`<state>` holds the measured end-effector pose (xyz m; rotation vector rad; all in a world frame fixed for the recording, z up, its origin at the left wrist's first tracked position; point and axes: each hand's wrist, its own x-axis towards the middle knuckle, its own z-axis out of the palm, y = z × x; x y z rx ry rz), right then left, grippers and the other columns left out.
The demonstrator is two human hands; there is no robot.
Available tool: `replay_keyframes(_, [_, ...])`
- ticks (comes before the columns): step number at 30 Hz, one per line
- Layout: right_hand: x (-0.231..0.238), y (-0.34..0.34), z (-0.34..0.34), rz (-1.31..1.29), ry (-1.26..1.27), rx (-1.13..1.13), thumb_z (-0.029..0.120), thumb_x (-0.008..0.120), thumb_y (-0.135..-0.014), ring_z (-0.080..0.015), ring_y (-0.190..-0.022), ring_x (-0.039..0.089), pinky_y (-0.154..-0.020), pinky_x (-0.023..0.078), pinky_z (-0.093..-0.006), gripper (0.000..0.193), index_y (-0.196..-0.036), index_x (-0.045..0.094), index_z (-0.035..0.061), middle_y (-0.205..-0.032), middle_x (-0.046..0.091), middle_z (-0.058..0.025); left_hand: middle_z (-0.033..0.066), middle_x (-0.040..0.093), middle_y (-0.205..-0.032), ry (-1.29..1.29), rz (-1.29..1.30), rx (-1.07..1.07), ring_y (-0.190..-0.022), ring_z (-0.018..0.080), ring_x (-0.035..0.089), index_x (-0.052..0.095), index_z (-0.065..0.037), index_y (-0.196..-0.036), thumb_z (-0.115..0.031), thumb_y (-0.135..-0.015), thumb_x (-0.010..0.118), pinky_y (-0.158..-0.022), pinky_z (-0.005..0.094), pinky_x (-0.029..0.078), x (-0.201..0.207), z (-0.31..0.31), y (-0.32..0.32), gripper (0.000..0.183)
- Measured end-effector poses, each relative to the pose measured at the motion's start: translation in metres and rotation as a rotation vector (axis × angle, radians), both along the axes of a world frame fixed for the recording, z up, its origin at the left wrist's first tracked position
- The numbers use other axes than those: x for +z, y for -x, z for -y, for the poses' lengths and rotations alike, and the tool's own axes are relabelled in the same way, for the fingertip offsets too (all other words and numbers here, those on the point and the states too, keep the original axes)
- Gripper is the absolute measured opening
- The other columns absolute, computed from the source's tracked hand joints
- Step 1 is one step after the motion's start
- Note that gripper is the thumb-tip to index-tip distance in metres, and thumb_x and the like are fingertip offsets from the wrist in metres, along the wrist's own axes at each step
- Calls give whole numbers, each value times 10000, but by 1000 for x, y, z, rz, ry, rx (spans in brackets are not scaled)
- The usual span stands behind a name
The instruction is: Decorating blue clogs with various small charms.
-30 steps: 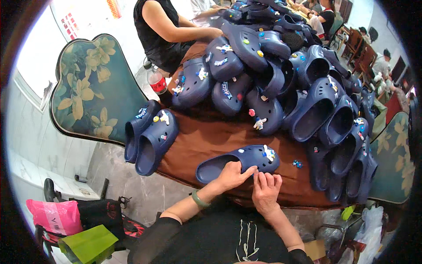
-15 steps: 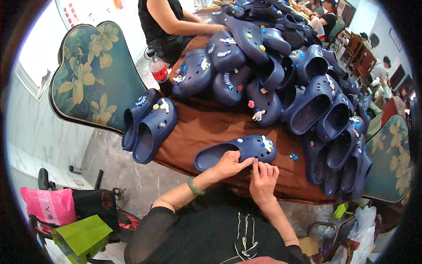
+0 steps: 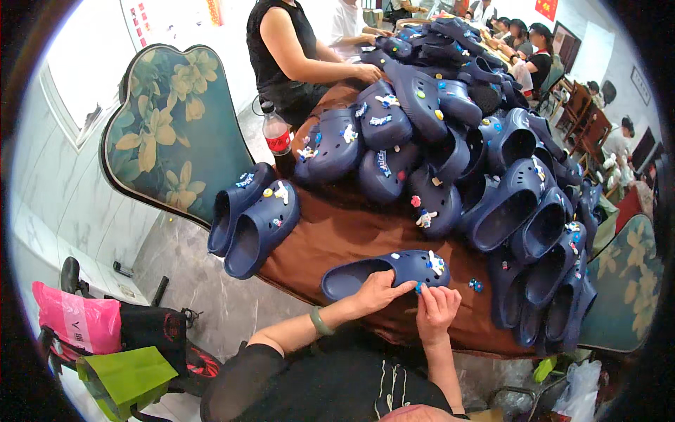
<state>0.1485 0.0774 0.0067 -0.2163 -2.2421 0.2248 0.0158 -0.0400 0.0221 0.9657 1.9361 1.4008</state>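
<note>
A navy clog (image 3: 355,273) lies on the brown cloth in front of me, its toe to the right. White and blue charms sit on its toe. My left hand (image 3: 376,291) grips the clog's near side, some fingers hidden in its opening, with one finger stretched along the edge. Close against that fingertip, my right hand (image 3: 437,308) pinches a small blue shoe charm (image 3: 420,288) at the clog's near side. I cannot tell whether the charm is in a hole. A few loose blue charms (image 3: 476,285) rest on the cloth right of the clog.
Heaped navy clogs (image 3: 394,126) cover the table's far side, with more stacked at the right (image 3: 541,253). A decorated pair (image 3: 260,228) stands at the left edge by a red-labelled bottle (image 3: 275,130). Beyond, a co-worker's arm (image 3: 309,63) reaches to the heap. A flowered chair back (image 3: 169,133) rises left.
The view has shifted, so the table sits lower in the picture. A blue charm now shows between my fingertips, and my right hand sits slightly farther from the left.
</note>
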Motion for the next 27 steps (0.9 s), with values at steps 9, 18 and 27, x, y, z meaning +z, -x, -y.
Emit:
replay_keyframes(9, [11,-2,31,207,-221,-129,66,601,-763,-253,-912,550,-848,413,-439,273,-1019,635,-24,-928,580,-97,210,650,-834,-25,-82,18,-772,287,662,629,3,-989,-300,-887,631,-689,368,499,-10,1,0,319])
replay_keyframes(18, [9,9,43,521,-446,-282,136,528,-764,-287,-1039,496,-937,395,-453,433,-1106,585,-123,-1028,563,-189,224,642,-804,-52,-215,-3,-729,361,646,624,10,-973,-235,-879,638,-595,385,489,-19,-3,4,263])
replay_keyframes(27, [-13,9,45,505,-586,-293,154,516,-772,-325,-1028,495,-941,413,-461,436,-1096,582,-130,-1056,547,-211,205,669,-838,-52,-211,1,-768,288,682,652,18,-942,-230,-865,665,-631,343,507,-23,-1,3,260])
